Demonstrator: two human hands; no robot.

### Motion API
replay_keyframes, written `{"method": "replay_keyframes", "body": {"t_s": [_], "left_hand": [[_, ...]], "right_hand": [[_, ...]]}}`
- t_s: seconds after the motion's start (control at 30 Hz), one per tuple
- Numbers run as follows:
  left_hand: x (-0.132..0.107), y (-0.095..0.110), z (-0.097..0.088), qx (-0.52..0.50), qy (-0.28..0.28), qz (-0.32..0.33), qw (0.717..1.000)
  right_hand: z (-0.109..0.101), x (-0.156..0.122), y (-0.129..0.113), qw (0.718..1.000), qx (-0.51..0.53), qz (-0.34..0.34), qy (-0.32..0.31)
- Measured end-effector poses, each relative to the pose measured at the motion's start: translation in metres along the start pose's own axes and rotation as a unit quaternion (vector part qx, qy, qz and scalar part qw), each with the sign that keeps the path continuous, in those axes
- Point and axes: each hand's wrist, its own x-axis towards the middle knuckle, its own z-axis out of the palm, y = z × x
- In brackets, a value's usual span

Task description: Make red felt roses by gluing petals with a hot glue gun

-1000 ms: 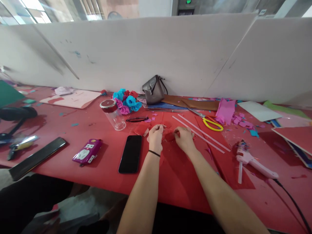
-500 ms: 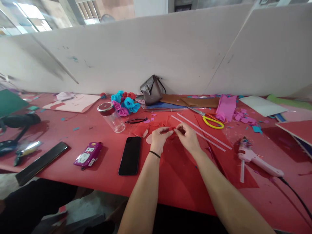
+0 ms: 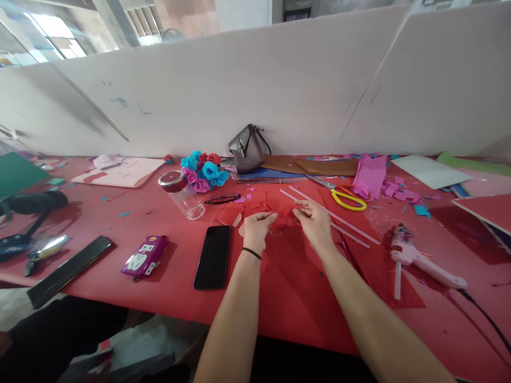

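My left hand (image 3: 256, 229), a dark band at its wrist, has its thumb and fingertips pinched together. A small piece of red paper (image 3: 285, 217) spans the short gap to my right hand (image 3: 313, 222), whose thumb and fingers are pinched at its other side. Red on red makes the paper's outline hard to follow. Just beyond my fingers lie loose red paper scraps (image 3: 261, 203). Two pale glue sticks (image 3: 343, 226) lie slantwise past my right hand, on a red sheet (image 3: 383, 271).
A black phone (image 3: 212, 258) and a purple packet (image 3: 144, 257) lie to the left. Behind them are a clear jar (image 3: 187, 199) and paper flowers (image 3: 205, 171). Yellow-handled scissors (image 3: 348, 200) and a corded pink glue gun (image 3: 427, 266) lie right. A handbag (image 3: 246, 151) stands against the partition.
My hands have moved a little apart, the right one outward to the right, and the red paper now stretches between them. My view has shifted slightly.
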Motion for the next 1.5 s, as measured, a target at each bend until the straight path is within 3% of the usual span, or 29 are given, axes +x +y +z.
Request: {"method": "replay_keyframes", "body": {"t_s": [0.07, 0.17, 0.37, 0.43, 0.6, 0.83, 0.93, 1.13, 1.3, 1.5], "left_hand": [[0.001, -0.001, 0.000, 0.036, 0.032, 0.029, 0.998], [0.000, -0.002, -0.001, 0.077, 0.047, 0.073, 0.993], [-0.009, 0.003, 0.003, 0.016, -0.081, 0.052, 0.995], [-0.012, 0.004, 0.005, -0.015, -0.102, 0.048, 0.994], [-0.016, 0.004, 0.007, -0.101, -0.133, 0.005, 0.986], [-0.018, 0.002, 0.011, -0.131, -0.132, 0.042, 0.982], [-0.021, 0.002, 0.013, -0.127, -0.160, 0.043, 0.978], [-0.024, 0.001, 0.014, -0.159, -0.212, 0.024, 0.964], [-0.025, 0.001, 0.013, -0.179, -0.252, -0.015, 0.951], [-0.025, -0.001, 0.014, -0.219, -0.281, -0.068, 0.932]], "right_hand": [[-0.003, 0.003, 0.000, 0.999, 0.035, 0.009, 0.032], [-0.008, 0.006, -0.002, 0.995, 0.091, 0.030, 0.030], [-0.010, -0.002, -0.016, 0.992, 0.076, 0.041, -0.092], [-0.007, -0.008, -0.021, 0.991, 0.081, 0.034, -0.102], [0.004, -0.018, -0.025, 0.986, 0.134, 0.078, -0.055], [-0.005, -0.009, -0.029, 0.966, 0.211, 0.115, 0.095], [-0.007, -0.009, -0.032, 0.967, 0.211, 0.109, 0.098], [-0.008, -0.012, -0.037, 0.974, 0.209, 0.082, 0.042], [-0.010, -0.014, -0.046, 0.977, 0.186, 0.081, 0.068], [-0.011, -0.016, -0.049, 0.974, 0.209, 0.069, 0.053]]}}
